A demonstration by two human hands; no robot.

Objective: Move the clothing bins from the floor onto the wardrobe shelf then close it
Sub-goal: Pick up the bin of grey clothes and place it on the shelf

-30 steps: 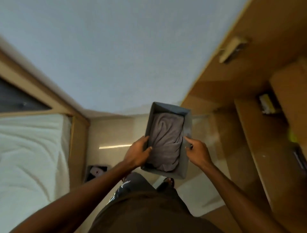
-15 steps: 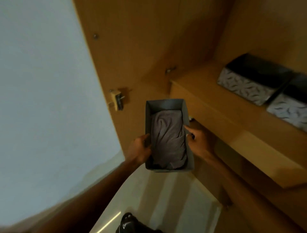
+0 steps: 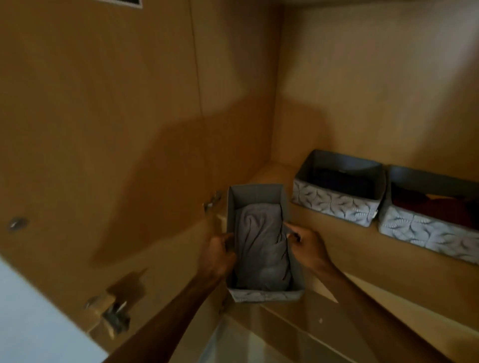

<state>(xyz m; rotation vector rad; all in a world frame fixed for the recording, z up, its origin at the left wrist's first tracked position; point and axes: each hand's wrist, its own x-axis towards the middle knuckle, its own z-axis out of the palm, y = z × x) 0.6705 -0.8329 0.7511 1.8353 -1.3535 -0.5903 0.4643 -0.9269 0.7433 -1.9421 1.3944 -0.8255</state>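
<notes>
neighbouring held bin (image 3: 264, 295): two patterned bins (image 3: 334, 204)

Lower left: a pale wall (image 3: 31, 324) shows past the edge of the wardrobe door (image 3: 103, 129). Bottom edge: you see a strip of light floor (image 3: 225, 347). Top edge: a dark rectangle with a white border (image 3: 121, 2), cut off by the frame. On the door: a metal hinge (image 3: 114, 316) and a round metal fitting (image 3: 16, 223). A second hinge (image 3: 212, 200) sits farther in, blurred.
</notes>
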